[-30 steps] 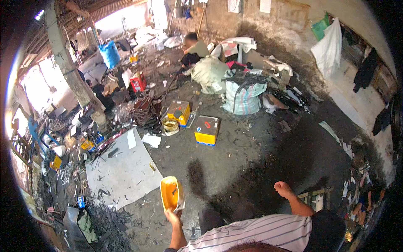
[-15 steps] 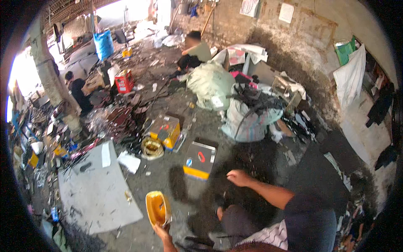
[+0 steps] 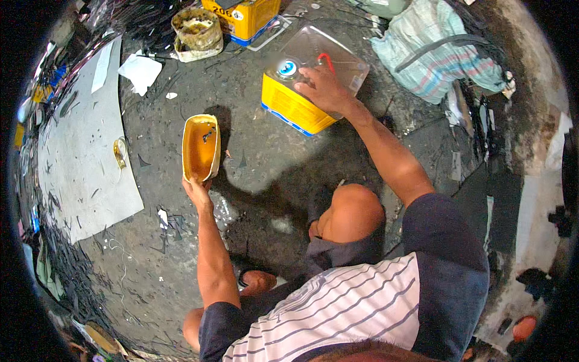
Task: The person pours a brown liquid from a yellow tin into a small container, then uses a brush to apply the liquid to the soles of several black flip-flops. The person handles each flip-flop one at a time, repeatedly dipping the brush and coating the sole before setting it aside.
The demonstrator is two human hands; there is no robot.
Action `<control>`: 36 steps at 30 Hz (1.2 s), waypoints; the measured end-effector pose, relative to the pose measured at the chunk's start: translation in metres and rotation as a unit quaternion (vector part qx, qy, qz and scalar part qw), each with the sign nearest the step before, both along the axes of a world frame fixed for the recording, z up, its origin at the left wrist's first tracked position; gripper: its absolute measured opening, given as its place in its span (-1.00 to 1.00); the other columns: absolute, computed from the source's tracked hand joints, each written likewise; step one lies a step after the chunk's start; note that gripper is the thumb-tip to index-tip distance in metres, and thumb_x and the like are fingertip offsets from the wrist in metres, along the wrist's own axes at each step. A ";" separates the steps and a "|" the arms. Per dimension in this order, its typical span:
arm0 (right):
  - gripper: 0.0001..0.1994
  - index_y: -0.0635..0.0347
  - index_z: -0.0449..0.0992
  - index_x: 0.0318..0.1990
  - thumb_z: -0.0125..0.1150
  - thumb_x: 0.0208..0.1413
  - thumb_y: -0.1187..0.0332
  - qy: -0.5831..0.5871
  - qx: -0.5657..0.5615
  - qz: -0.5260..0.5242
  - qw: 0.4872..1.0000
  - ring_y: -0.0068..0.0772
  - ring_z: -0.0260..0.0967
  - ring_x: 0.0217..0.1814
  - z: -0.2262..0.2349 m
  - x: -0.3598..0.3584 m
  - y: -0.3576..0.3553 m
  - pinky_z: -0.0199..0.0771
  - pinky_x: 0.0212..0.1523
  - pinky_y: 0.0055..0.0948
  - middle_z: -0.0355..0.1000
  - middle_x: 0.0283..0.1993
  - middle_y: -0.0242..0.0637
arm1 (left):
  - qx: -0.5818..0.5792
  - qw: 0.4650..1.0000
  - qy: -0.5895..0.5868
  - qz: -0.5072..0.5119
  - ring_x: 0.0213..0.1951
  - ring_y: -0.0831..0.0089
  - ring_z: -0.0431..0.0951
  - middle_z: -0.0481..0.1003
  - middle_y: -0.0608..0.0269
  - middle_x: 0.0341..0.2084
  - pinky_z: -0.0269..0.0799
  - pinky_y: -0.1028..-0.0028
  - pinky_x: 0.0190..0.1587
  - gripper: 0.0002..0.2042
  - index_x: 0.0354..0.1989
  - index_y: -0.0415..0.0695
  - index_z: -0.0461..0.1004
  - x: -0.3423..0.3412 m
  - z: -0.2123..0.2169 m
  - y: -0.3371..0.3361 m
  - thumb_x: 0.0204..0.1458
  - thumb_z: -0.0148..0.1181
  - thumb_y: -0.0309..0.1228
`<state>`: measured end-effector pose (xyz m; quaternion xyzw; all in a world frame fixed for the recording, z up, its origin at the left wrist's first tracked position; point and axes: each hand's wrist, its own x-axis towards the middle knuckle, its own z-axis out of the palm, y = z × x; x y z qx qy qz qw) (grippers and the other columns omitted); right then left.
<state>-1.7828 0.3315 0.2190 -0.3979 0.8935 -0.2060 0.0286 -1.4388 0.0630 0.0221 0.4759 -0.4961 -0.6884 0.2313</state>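
My left hand (image 3: pixel 198 190) grips the near end of a cream-coloured open tub (image 3: pixel 211 160). The tub holds amber liquid, with a few dark bits at its far end. To the right, a square metal can (image 3: pixel 295 108) with yellow sides and a blue lower edge stands on the floor. Its top is bare metal, with a round blue-and-white cap (image 3: pixel 286 68) and a red handle (image 3: pixel 325 58). My right hand (image 3: pixel 325 89) is over the can's top beside the cap, fingers apart and reaching towards it. Whether the fingertips touch the metal is hard to tell.
Ahead stand a second yellow can (image 3: pixel 253 21) and a crusted pot (image 3: pixel 199 36). A grey sheet (image 3: pixel 84 151) lies at the left, near white paper (image 3: pixel 140 72). A pale striped sack (image 3: pixel 437 57) sits at the far right. Dark scraps litter the floor.
The view has tipped down towards my body. My right hand has moved from beside the can to over its top. The tub stays in my left hand.
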 end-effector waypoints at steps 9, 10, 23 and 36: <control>-0.62 0.38 0.52 -0.01 0.38 0.21 0.23 0.083 -0.079 -0.055 0.992 -0.24 0.56 -0.06 -0.013 -0.017 -0.034 0.55 -0.04 -0.25 0.56 -0.15 -0.06 | 0.020 0.998 0.010 -0.058 0.08 0.18 0.53 0.39 0.15 0.19 0.55 0.18 0.00 -0.44 0.36 -0.02 0.22 0.012 -0.015 -0.030 0.25 0.15 -0.09; -0.65 0.37 0.52 -0.04 0.40 0.19 0.27 0.032 -0.130 -0.075 0.988 -0.28 0.57 -0.09 -0.025 -0.030 -0.030 0.56 -0.08 -0.27 0.57 -0.18 -0.10 | 0.005 0.997 0.001 -0.077 0.07 0.21 0.52 0.40 0.17 0.18 0.55 0.20 -0.01 -0.44 0.35 -0.03 0.24 0.005 -0.011 -0.024 0.24 0.19 -0.08; -0.79 0.18 0.53 -0.17 0.33 0.24 0.25 0.243 -0.229 -0.091 0.938 -0.29 0.53 -0.22 0.055 -0.122 0.092 0.52 -0.17 -0.31 0.58 -0.23 -0.16 | -0.302 0.943 -0.135 0.046 0.10 0.20 0.49 0.41 -0.01 0.13 0.44 0.22 0.12 -0.36 0.38 -0.25 0.25 0.011 -0.019 -0.043 0.28 0.23 -0.09; -0.81 0.19 0.57 -0.11 0.22 0.31 0.27 -0.367 -0.397 -0.331 0.773 -0.33 0.42 -0.26 -0.303 -0.062 0.293 0.44 -0.14 -0.24 0.51 -0.32 -0.31 | 0.113 0.955 0.140 -0.236 0.31 0.03 0.31 0.16 -0.08 0.37 0.47 0.01 0.17 -0.01 0.51 -0.11 -0.27 -0.264 0.128 0.187 0.13 0.41 -0.17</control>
